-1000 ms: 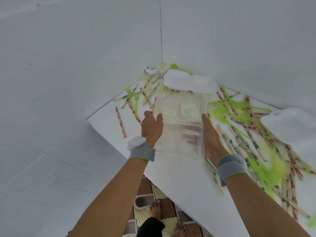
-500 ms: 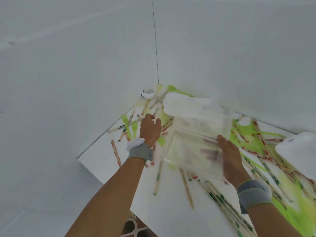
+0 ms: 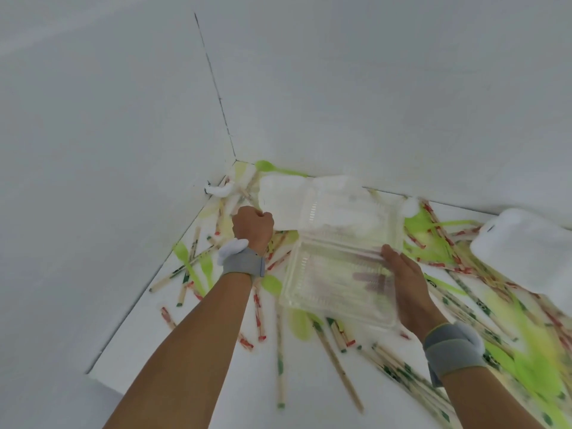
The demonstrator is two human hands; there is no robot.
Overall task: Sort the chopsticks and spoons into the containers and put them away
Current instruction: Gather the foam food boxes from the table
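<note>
A clear plastic clamshell container (image 3: 334, 280) hangs tilted above the white table (image 3: 192, 382). My right hand (image 3: 408, 289) grips its right edge, thumb on top. My left hand (image 3: 252, 226) is curled into a fist at the lower left corner of a white foam container (image 3: 284, 199) by the wall and seems to grip that corner; its fingers are hidden. Several paper-wrapped chopsticks (image 3: 337, 363) and green plastic spoons (image 3: 188, 261) lie scattered over the table, under and around both containers.
A second white foam container (image 3: 526, 249) sits at the right. White walls meet in a corner (image 3: 230, 144) just behind the table. The table's left edge (image 3: 123, 323) runs diagonally; a crumpled white scrap (image 3: 218, 190) lies in the corner.
My left hand has let go of the clear container and moved up-left to the white container's corner, curling shut. My right hand alone now holds the clear container, shifted right.
</note>
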